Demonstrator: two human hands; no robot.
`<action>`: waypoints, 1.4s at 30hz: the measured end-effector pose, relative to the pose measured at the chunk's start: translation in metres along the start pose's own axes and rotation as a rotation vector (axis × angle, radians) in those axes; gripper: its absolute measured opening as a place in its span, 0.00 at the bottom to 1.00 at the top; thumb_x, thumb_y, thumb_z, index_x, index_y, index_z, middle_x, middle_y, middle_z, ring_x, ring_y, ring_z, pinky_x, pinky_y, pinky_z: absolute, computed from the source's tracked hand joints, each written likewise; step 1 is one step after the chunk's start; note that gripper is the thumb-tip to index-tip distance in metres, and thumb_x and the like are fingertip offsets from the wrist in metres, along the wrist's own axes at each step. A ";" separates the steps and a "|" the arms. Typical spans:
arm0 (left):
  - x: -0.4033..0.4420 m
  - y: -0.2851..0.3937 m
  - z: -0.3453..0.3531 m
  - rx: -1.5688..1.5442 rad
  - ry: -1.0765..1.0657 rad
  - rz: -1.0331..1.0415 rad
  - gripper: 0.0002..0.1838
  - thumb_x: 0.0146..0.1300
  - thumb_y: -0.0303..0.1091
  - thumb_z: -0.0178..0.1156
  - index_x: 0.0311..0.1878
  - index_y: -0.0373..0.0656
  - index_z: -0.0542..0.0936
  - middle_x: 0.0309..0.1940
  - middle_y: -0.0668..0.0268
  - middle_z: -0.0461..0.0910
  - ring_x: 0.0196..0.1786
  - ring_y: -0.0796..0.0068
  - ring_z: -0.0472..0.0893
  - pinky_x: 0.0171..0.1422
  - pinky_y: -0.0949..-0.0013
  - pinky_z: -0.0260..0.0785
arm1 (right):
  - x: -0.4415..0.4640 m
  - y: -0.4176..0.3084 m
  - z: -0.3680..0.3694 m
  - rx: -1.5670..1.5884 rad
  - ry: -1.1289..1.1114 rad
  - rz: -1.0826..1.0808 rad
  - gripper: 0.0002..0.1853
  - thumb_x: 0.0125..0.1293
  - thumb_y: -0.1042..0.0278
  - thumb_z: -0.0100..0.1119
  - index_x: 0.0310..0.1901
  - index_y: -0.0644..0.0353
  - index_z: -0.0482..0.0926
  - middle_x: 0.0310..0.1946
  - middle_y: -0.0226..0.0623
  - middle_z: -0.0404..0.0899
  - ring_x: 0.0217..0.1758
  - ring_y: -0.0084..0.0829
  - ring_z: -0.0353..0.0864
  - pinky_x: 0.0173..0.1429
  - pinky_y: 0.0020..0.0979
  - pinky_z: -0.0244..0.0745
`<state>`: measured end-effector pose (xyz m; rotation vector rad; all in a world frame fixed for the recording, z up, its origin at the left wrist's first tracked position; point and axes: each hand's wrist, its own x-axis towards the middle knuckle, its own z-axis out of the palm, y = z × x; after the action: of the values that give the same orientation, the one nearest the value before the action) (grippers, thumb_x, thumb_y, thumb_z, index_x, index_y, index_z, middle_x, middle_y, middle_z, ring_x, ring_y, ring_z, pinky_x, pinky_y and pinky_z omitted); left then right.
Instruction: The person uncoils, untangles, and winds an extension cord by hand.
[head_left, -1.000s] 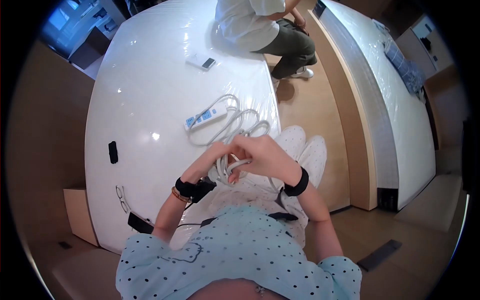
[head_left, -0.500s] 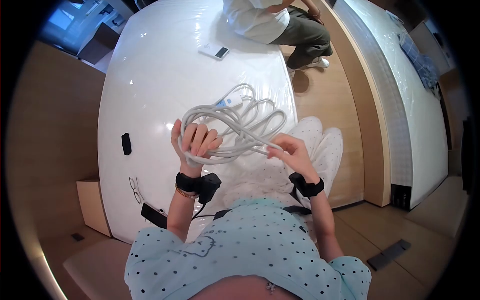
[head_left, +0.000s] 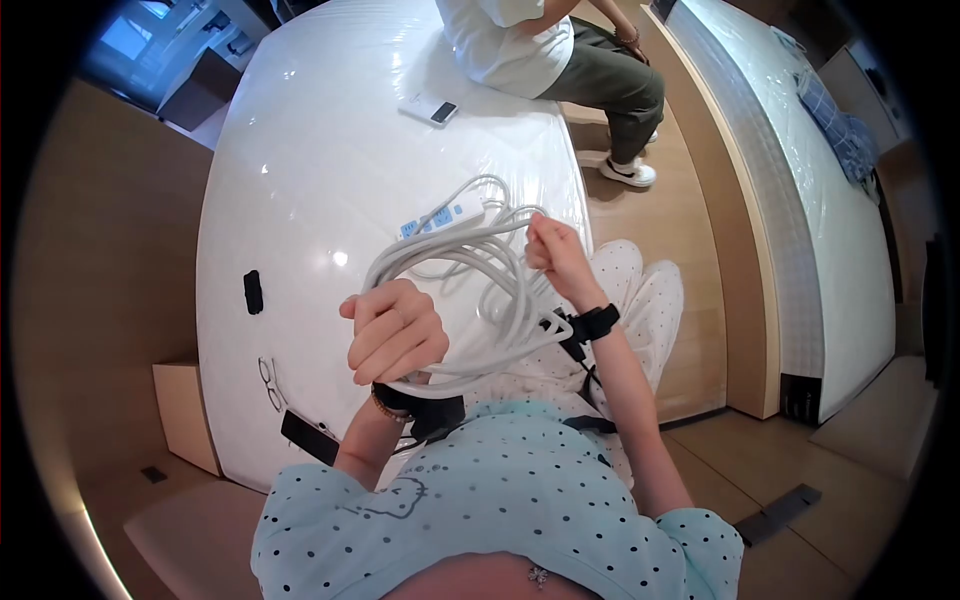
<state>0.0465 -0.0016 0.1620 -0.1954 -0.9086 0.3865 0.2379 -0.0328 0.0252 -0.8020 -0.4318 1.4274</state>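
Observation:
My left hand [head_left: 398, 332] is closed around a bundle of looped grey-white cable [head_left: 510, 262], with the loops spreading to the right of the fist. At the upper right of the loops, my right hand [head_left: 562, 258] pinches a strand of the same cable. The cable belongs to a white power strip [head_left: 440, 217] with blue socket faces, which lies on the plastic-covered mattress just beyond the loops. Some cable loops rest on the mattress beside the strip. Black bands with small boxes sit on both wrists.
A plastic-wrapped mattress [head_left: 290, 190] lies under the work. On it are a white device with a dark screen [head_left: 430, 110], a black object [head_left: 253, 292], glasses [head_left: 270, 385] and a phone [head_left: 310, 436]. A seated person [head_left: 520, 50] is at the far edge. Another wrapped mattress [head_left: 800, 200] stands right.
My left hand has turned so its back faces me, still gripping the cable. My right hand has moved up and slightly left with a strand. More of the power strip shows; the seated person's leg has shifted.

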 end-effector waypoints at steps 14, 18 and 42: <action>0.052 0.004 0.015 0.114 -0.097 0.138 0.22 0.66 0.30 0.46 0.13 0.48 0.61 0.10 0.64 0.73 0.12 0.74 0.73 0.20 0.78 0.66 | -0.030 0.130 0.025 -0.594 -0.186 0.133 0.14 0.68 0.61 0.48 0.38 0.63 0.78 0.36 0.36 0.81 0.42 0.25 0.78 0.47 0.30 0.72; 0.041 0.034 0.022 0.524 0.021 0.183 0.22 0.66 0.32 0.46 0.12 0.49 0.60 0.11 0.64 0.75 0.11 0.74 0.73 0.19 0.79 0.64 | -0.048 0.120 0.021 -0.902 -0.140 0.132 0.12 0.69 0.64 0.46 0.40 0.65 0.73 0.34 0.45 0.80 0.39 0.35 0.79 0.43 0.35 0.72; 0.043 0.038 0.042 0.284 -0.368 -0.022 0.19 0.63 0.30 0.48 0.14 0.41 0.64 0.13 0.56 0.74 0.15 0.67 0.75 0.20 0.72 0.70 | -0.091 0.002 0.025 -1.023 -0.044 -0.294 0.13 0.60 0.78 0.56 0.47 0.66 0.78 0.20 0.39 0.71 0.19 0.21 0.63 0.25 0.24 0.61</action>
<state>0.0272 0.0505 0.2062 0.1523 -1.2027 0.5363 0.2077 -0.1158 0.0584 -1.4351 -1.3072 0.8910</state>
